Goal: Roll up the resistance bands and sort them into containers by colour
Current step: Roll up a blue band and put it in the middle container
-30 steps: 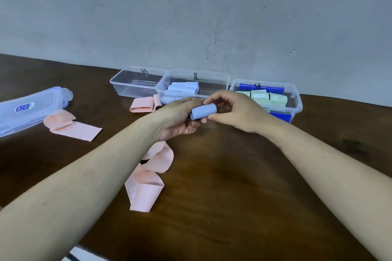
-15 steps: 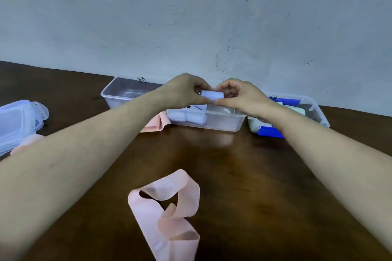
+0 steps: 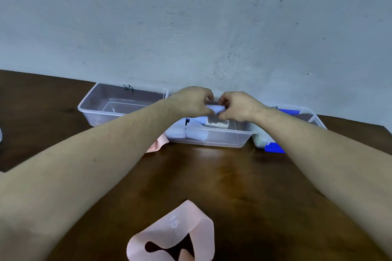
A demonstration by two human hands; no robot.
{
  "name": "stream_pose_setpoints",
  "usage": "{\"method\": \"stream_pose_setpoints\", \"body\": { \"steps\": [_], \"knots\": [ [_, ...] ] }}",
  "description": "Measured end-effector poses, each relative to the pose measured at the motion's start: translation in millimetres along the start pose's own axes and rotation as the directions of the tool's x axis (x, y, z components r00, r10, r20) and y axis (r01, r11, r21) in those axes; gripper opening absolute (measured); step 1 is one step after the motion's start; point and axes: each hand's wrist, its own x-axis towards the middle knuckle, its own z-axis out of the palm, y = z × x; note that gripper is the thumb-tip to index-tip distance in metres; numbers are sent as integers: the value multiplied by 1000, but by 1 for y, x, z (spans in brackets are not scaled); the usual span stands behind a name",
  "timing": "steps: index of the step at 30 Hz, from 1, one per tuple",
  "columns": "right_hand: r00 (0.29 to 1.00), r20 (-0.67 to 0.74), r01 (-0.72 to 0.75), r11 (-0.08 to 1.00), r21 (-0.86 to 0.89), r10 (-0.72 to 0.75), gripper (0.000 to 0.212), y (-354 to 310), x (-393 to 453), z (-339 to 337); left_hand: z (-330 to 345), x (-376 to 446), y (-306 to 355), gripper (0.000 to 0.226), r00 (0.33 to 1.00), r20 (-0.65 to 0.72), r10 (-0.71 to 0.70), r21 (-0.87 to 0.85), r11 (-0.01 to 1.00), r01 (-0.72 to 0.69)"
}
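Head view, left to right: the empty clear container (image 3: 118, 108), then the middle container (image 3: 222, 141), then the right container (image 3: 316, 118) with dark blue pieces. Left hand (image 3: 191, 101) and right hand (image 3: 239, 106) together pinch the rolled light-blue band (image 3: 215, 109) above the middle container. Let go loosely, it may spring open. Three containers; two pink bands on the table (image 3: 244, 176), one (image 3: 157, 145) beside the middle container, one (image 3: 176, 233) nearest the camera.

Pale grey-blue plaster wall (image 3: 191, 17) fills the upper half, scuffed, with small dark specks and marks. Dark brown wooden table (image 3: 244, 176) butts against it, glossy, with soft reflected light near the middle. Light looks even, possibly from overhead. No floor visible.
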Motion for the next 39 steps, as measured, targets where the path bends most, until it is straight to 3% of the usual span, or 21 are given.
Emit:
{"method": "stream_pose_setpoints", "body": {
  "steps": [6,14,17,20,26,29,33,39],
  "knots": [
    [992,2,-130,991,17,130,25,0,22,11,13,12,-9,38,999,51,-4,188,982,-5],
    [979,39,-194,976,-94,199,28,-7,27,18,22,16,-16,29,995,104,-8,287,958,-23],
    [979,24,-197,972,-131,202,31,-9,26,20,23,17,-16,28,992,121,-17,319,947,-23],
    [980,6,-196,959,-205,201,33,-11,26,21,25,17,-15,6,992,123,-42,333,943,-1],
    [989,-22,-144,902,-407,148,22,-17,27,20,27,17,-18,24,993,112,-33,316,949,-4],
    [989,-15,-140,882,-451,149,13,-15,28,22,27,16,-17,3,993,112,-34,336,942,-6],
    [991,-37,-132,904,-407,128,13,-10,29,24,25,14,-16,6,993,110,-38,313,950,1],
    [992,-104,-97,941,-325,66,29,1,27,28,24,13,-17,35,994,104,-38,287,958,7]
  ]
}}
